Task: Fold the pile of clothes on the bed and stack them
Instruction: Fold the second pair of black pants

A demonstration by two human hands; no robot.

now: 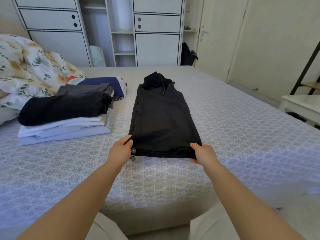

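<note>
- I stand at the foot of a bed [225,129] covered with a pale patterned sheet; both my bare arms reach forward over it
- A black hoodie [162,116] lies in the middle of the bed, folded into a long narrow strip that runs away from me; its hood and a drawstring sit at the far end
- My left hand [121,150] grips the near left corner of the hoodie, fingers curled round the hem; a small cord toggle dangles just beside my knuckles
- My right hand [203,154] pinches the near right corner, thumb on top and fingers tucked under the cloth; the near hem stretches between my two hands
- To the left of the hoodie, apart from it, rests a stack of folded clothes [65,116]; white and pale blue pieces at the bottom, a black piece on top
- Behind that stack lie more folded clothes [97,87], grey and navy
- A floral duvet [29,66] is bunched at the far left of the bed
- A white wardrobe [103,30] stands beyond the bed; a cream door [220,37] to its right; a white counter [301,104] at the right edge
</note>
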